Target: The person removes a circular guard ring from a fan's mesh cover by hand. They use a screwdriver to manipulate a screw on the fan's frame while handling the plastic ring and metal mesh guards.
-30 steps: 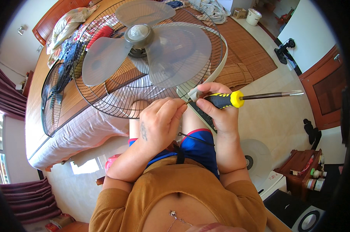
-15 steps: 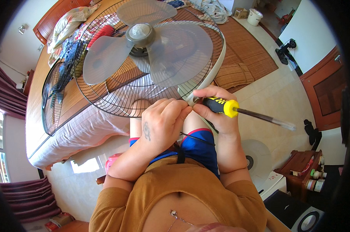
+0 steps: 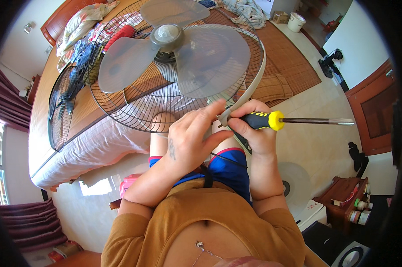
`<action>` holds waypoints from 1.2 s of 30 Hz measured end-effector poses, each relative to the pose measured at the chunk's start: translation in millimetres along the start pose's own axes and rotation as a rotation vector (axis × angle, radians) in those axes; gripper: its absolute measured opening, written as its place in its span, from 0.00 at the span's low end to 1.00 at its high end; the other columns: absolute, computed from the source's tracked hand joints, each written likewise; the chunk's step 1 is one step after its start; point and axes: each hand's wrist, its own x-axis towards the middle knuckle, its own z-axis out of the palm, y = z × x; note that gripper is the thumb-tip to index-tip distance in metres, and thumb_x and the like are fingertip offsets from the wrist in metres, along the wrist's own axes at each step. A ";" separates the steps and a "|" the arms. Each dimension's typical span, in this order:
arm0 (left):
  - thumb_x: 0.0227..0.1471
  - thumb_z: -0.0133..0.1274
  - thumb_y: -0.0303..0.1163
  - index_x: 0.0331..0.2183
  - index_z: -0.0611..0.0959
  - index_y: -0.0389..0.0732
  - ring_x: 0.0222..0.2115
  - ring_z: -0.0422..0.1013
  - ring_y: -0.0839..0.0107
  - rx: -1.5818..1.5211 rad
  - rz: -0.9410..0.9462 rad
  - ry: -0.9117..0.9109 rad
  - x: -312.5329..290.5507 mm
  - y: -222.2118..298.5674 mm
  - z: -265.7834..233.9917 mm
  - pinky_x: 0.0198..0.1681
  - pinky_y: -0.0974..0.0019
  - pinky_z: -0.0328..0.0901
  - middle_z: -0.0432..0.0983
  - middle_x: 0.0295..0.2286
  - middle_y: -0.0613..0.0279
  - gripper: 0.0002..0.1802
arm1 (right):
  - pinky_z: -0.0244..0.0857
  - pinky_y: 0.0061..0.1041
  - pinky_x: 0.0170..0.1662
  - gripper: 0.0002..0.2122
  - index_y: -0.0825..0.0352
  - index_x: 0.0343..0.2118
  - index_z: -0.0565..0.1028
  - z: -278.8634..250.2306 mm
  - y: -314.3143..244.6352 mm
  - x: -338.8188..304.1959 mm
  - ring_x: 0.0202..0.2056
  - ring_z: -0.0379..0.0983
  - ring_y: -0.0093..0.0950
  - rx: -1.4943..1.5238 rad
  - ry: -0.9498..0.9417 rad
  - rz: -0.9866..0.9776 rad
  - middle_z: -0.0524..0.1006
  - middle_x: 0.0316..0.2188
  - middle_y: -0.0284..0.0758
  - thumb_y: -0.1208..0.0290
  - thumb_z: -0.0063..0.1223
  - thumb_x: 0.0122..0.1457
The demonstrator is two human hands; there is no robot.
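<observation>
An electric fan with translucent grey blades point(image 3: 214, 62) and a black wire guard stands before me, its front grille off. A pale plastic band point(image 3: 257, 82) curves along the right side of the guard. Its lower end meets between my hands. My right hand point(image 3: 259, 139) is closed round the black-and-yellow handle of a screwdriver point(image 3: 257, 120), whose shaft points away to the right; its thumb and forefinger also pinch the band's end. Beside that end, my left hand point(image 3: 187, 133) has thumb and fingers apart, with nothing visible in them.
A second wire fan grille point(image 3: 62, 109) leans on the bed's edge at left. The bed point(image 3: 87, 142) holds clothes and bedding. A round fan base point(image 3: 294, 182) is on the floor at right, near a small wooden cabinet point(image 3: 341, 196). A white bucket point(image 3: 295, 22) stands at the far right.
My left hand's fingers have come off the band's end and spread apart. The screwdriver has swung from slanting down-right to nearly level, moving slightly right with my right hand.
</observation>
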 end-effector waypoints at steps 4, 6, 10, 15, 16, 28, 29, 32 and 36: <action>0.32 0.62 0.27 0.32 0.79 0.35 0.24 0.73 0.66 0.106 0.182 0.012 -1.6 -12.0 2.9 0.24 0.69 0.65 0.76 0.29 0.56 0.18 | 0.61 0.16 0.34 0.07 0.68 0.25 0.74 2.8 1.0 2.2 0.28 0.68 0.19 -0.054 0.002 -0.052 0.74 0.25 0.31 0.78 0.61 0.43; 0.32 0.62 0.26 0.32 0.79 0.35 0.24 0.73 0.66 0.143 0.218 0.038 -3.9 -15.6 2.4 0.24 0.69 0.65 0.76 0.28 0.56 0.18 | 0.61 0.17 0.34 0.07 0.68 0.24 0.74 8.2 -0.5 2.9 0.28 0.68 0.19 -0.054 0.023 -0.021 0.74 0.24 0.31 0.78 0.61 0.43; 0.31 0.60 0.25 0.31 0.78 0.33 0.23 0.72 0.64 0.188 0.304 0.067 -9.5 -19.5 4.5 0.25 0.67 0.67 0.75 0.26 0.55 0.17 | 0.62 0.18 0.35 0.07 0.68 0.25 0.73 10.5 -5.2 1.7 0.28 0.68 0.20 -0.213 0.043 -0.088 0.73 0.24 0.31 0.79 0.61 0.42; 0.32 0.59 0.28 0.31 0.78 0.33 0.23 0.71 0.66 0.124 0.309 0.084 -9.9 -20.9 3.9 0.25 0.67 0.67 0.74 0.26 0.57 0.17 | 0.62 0.19 0.34 0.10 0.70 0.28 0.73 -0.9 -12.2 -0.1 0.28 0.68 0.21 -0.303 -0.005 -0.003 0.73 0.25 0.32 0.82 0.61 0.40; 0.32 0.59 0.29 0.31 0.78 0.33 0.24 0.70 0.66 0.143 0.284 0.085 -12.1 -18.0 1.6 0.25 0.67 0.67 0.73 0.26 0.58 0.18 | 0.61 0.18 0.33 0.09 0.70 0.27 0.73 -1.3 -14.5 -0.5 0.27 0.67 0.20 -0.318 -0.007 0.062 0.73 0.24 0.32 0.83 0.59 0.40; 0.36 0.54 0.29 0.30 0.77 0.35 0.25 0.70 0.66 0.095 0.213 0.193 -13.3 -28.1 -16.1 0.26 0.68 0.66 0.71 0.25 0.59 0.14 | 0.59 0.17 0.36 0.11 0.70 0.31 0.70 12.5 -1.8 9.6 0.30 0.62 0.20 -0.395 -0.006 -0.100 0.68 0.29 0.30 0.85 0.56 0.44; 0.36 0.53 0.29 0.30 0.77 0.35 0.24 0.69 0.66 0.081 0.227 0.172 -14.7 -30.0 -18.5 0.25 0.68 0.66 0.70 0.24 0.60 0.13 | 0.58 0.17 0.36 0.10 0.70 0.31 0.70 14.5 -1.8 10.3 0.30 0.62 0.19 -0.378 -0.007 -0.075 0.68 0.28 0.30 0.85 0.56 0.44; 0.34 0.51 0.29 0.27 0.76 0.35 0.24 0.68 0.66 0.068 0.262 0.120 -15.6 -32.8 -16.4 0.23 0.67 0.64 0.68 0.22 0.61 0.11 | 0.56 0.16 0.34 0.09 0.70 0.28 0.70 15.9 -5.9 11.2 0.28 0.61 0.20 -0.448 -0.005 -0.109 0.67 0.26 0.28 0.86 0.56 0.43; 0.35 0.50 0.30 0.22 0.75 0.37 0.23 0.68 0.66 0.066 0.238 0.156 -15.3 -28.5 -15.4 0.23 0.68 0.64 0.68 0.21 0.61 0.08 | 0.57 0.17 0.39 0.09 0.69 0.31 0.70 0.5 -14.1 10.2 0.32 0.64 0.20 -0.624 -0.105 -0.105 0.69 0.30 0.29 0.81 0.57 0.46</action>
